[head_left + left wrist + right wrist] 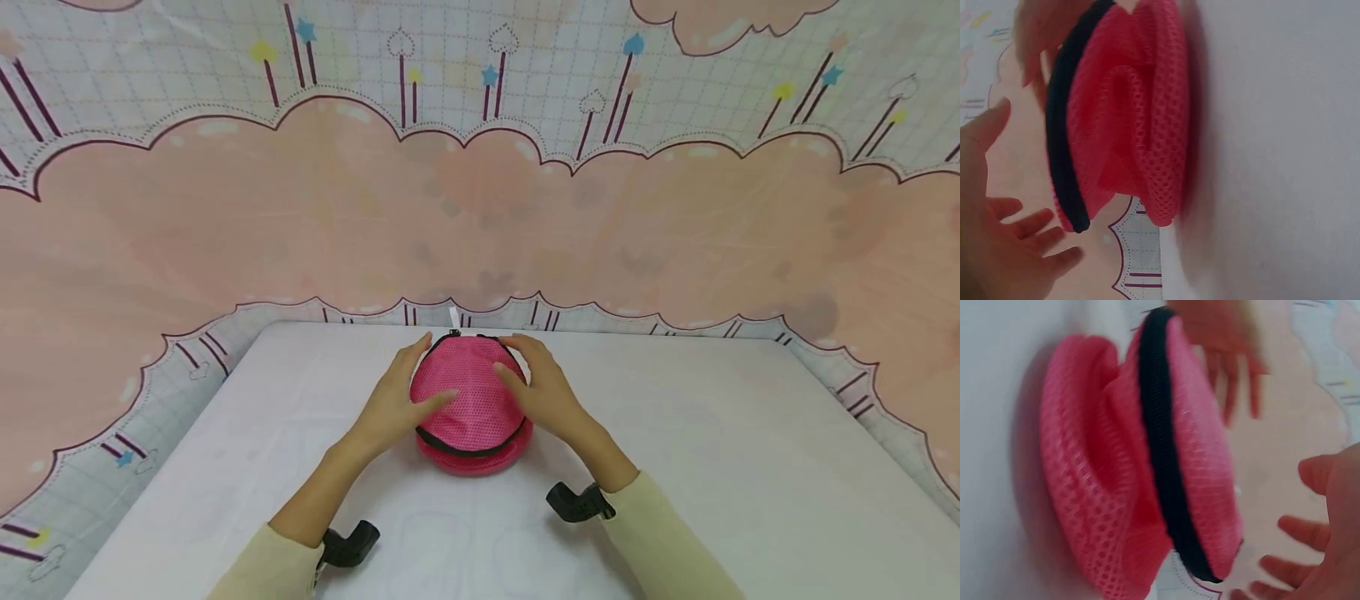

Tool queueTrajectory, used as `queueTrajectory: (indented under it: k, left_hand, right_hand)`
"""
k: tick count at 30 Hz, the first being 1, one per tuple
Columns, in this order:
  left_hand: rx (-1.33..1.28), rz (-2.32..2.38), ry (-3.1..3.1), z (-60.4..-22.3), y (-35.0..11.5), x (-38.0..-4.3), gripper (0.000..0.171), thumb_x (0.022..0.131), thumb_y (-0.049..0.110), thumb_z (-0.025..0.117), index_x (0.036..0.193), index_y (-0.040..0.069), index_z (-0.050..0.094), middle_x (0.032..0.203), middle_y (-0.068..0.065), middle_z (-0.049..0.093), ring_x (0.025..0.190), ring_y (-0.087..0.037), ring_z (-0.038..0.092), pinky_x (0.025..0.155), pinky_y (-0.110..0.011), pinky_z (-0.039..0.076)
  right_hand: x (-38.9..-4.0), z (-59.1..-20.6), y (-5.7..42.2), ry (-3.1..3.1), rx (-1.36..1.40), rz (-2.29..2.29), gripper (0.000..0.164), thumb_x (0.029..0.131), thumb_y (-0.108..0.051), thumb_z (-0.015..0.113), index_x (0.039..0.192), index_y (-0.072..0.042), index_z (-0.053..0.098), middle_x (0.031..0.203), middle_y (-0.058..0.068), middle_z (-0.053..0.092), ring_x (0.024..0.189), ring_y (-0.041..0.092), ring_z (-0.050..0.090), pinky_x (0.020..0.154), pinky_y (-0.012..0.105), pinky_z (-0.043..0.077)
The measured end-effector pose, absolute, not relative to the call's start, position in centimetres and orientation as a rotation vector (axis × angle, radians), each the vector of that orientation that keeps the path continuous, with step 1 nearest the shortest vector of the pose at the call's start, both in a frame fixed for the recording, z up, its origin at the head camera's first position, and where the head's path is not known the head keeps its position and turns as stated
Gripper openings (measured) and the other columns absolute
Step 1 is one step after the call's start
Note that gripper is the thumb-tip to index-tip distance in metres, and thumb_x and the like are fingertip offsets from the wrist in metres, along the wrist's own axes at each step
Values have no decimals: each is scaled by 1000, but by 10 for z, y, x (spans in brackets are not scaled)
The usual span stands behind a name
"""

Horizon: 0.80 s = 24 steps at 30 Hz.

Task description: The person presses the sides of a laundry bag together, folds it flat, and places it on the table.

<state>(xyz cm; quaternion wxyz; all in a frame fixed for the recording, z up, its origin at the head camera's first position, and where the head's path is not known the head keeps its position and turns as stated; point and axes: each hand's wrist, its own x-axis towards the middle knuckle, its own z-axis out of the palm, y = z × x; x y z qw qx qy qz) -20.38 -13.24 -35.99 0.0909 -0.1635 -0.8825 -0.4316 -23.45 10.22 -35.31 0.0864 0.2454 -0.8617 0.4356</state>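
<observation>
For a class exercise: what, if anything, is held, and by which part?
Nothing: left hand and right hand flank the pink mesh pouch without gripping it.

Can make out no words, numbers, brands or signs in any view; cannot tell of any print on the small white strip (pixel 454 317) atop the pink bag (pixel 471 404).

Round pink mesh pouch (pixel 468 392) with a black zipper (pixel 471 453), resting on the white surface (pixel 735 433) between the left hand (pixel 393 404) and the right hand (pixel 551 396).
Its flat round top faces up, tipped in the head view so that more of the lower part shows on the near side; the zipper runs around the rim, and a small white strip (pixel 454 317) stands at the far edge. The wrist views show the soft side wall sagging into deep folds between the top and the base.
</observation>
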Motion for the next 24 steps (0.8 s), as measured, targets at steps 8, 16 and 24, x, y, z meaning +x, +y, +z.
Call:
queueTrajectory:
  k: [8, 16, 24]
  left_hand:
    - [-669, -814, -2755, -363, -120, -215, 98, 83, 54, 65, 152, 3, 17, 157, -15, 17, 144, -32, 8, 114, -50, 13]
    - [-597, -805, -2862, -371, -117, -217, 108, 78, 61, 67, 154, 6, 12, 158, -16, 10, 144, -34, 5, 107, -56, 28]
    - [-647, -833, -2886, -382, -117, -216, 114, 73, 61, 72, 153, 3, 15, 158, -18, 8, 143, -38, 5, 107, -58, 27]
  right_hand:
    - [-248, -368, 94, -2638, 866, 875, 61, 97, -34, 54, 148, -5, 34, 157, 13, 18, 145, 32, 5, 109, 56, 23]
    - [-247, -375, 87, -2694, 931, 853, 61, 101, -32, 46, 149, 0, 27, 157, 16, 15, 145, 32, 3, 112, 49, 18]
    - [-242, -388, 84, -2744, 901, 845, 61, 101, -32, 46, 147, 3, 29, 156, 21, 15, 144, 36, 5, 112, 50, 20]
